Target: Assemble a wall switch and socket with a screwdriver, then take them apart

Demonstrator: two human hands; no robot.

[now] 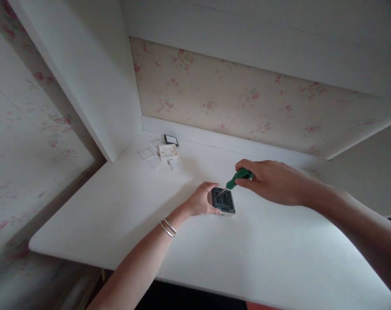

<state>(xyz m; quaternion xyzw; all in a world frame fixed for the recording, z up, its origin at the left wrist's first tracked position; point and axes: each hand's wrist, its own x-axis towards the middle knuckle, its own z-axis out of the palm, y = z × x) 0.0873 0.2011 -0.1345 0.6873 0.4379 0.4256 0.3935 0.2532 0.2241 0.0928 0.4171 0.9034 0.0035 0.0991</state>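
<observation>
My left hand (203, 200) grips a small square device (226, 203) by its left side, thumb at the near edge and fingers at the far edge. The device has a dark, open-looking inner face turned up and a pale casing, and it rests on the white table. In my right hand (266, 178) is a screwdriver (239, 176) with a green handle, slanted down to the left. Its metal shaft reaches the dark inner face of the device; the exact spot of the tip is too small to make out.
Toward the back left of the white table (95, 219) lie a cream box-shaped housing (168, 152), a dark-framed panel (171, 140), thin white frames (146, 154) and a small white piece (172, 165). A white side panel (98, 77) rises at the left, with flowered wallpaper behind.
</observation>
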